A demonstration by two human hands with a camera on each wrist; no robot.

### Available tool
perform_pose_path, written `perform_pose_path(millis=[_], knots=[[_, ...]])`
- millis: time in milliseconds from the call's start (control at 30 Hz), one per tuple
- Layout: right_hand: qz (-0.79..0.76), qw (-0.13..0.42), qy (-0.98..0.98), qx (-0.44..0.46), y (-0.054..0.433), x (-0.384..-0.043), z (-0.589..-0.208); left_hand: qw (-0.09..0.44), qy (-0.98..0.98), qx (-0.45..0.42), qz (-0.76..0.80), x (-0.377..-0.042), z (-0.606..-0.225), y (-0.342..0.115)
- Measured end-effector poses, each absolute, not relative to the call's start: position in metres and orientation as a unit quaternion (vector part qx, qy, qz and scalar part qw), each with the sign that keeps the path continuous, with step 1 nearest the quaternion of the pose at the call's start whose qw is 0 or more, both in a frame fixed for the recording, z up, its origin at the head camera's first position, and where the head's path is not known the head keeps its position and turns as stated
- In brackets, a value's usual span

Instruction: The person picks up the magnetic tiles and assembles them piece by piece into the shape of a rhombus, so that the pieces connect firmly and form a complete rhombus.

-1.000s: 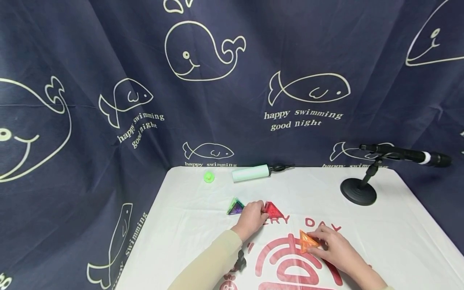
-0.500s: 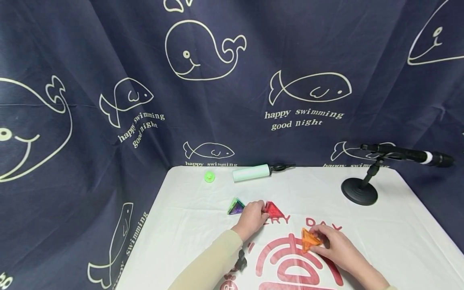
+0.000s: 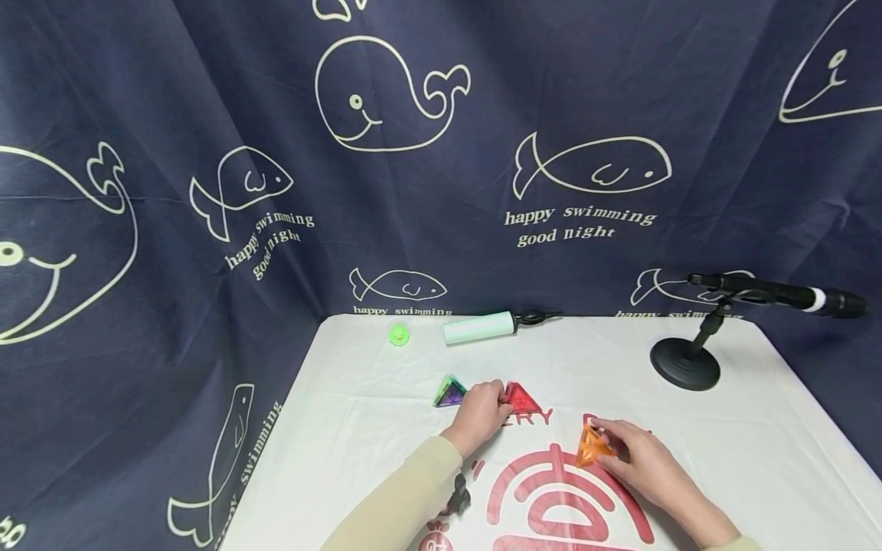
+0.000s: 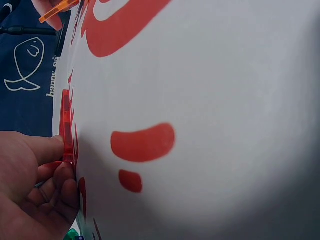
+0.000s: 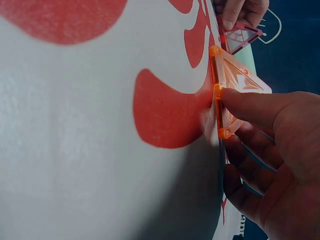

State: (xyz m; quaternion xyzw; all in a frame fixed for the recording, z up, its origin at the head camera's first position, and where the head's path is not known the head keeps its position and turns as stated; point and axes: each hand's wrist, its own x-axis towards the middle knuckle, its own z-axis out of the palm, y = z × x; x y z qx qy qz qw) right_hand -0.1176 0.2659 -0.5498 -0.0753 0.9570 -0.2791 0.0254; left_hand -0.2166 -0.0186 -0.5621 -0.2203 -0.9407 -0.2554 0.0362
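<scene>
A small dark thing point(image 3: 460, 497) is closest, just beside the left sleeve point(image 3: 406, 486). I can't tell what it is.

Next comes the right hand point(image 3: 644, 459). It has a snug pinch on the orange triangle point(image 3: 592, 450), with the thumb on one side and fingers behind. In the last second this hand has pushed the orange triangle a bit farther from the person and turned it, so one corner now points more to the far side. I can't tell if it touches the white tabletop point(image 3: 331, 459) or is held just over it.

A bit farther off, the left hand point(image 3: 482, 413) pinches the end of the red triangle point(image 3: 523, 399) between thumb and finger. This hand and its piece have hardly moved. So I think the right hand is doing the turning job, and the left is keeping its piece steady. The red and orange pieces are apart, so nothing is joined between them yet.

Just left of the left hand sits a purple and green piece point(image 3: 451, 392). No one is holding it.

Far back are a black microphone stand point(image 3: 684, 363), a green duck toy point(image 3: 399, 334) and a pale green tube point(image 3: 478, 329). Behind is the blue curtain point(image 3: 427, 207).
</scene>
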Motion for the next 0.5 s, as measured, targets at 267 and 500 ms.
perform_pose_path(millis=[267,500], knots=[[-0.275,0.002,0.958,-0.080,0.2662,-0.1213,-0.5497,0.039,-0.941,-0.219,-0.256,-0.2160,-0.5615,-0.0183],[-0.283,-0.030,0.955,-0.081,0.2611,-0.1261,-0.5484,0.037,-0.941,-0.219,-0.255,-0.2160,-0.5610,-0.0184]])
